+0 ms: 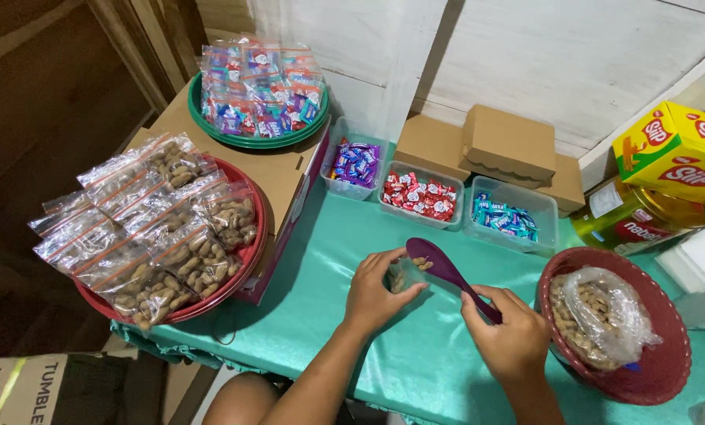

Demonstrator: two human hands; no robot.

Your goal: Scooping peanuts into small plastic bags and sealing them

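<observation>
Peanuts going by scoop into small clear bag, over green tablecloth (321,260).

Left hand (376,293) closed around small clear bag (400,277), mouth pinched open toward scoop. Right hand (511,337) clamped on handle of purple scoop (445,271), a few peanuts (421,263) at its tip, just above bag mouth. Supply in red basket (667,370), right; filled bags on red tray (246,264), left. Advisable: bag mouth held wide, scoop tipped slowly, tip kept inside the opening against spillage.
</observation>
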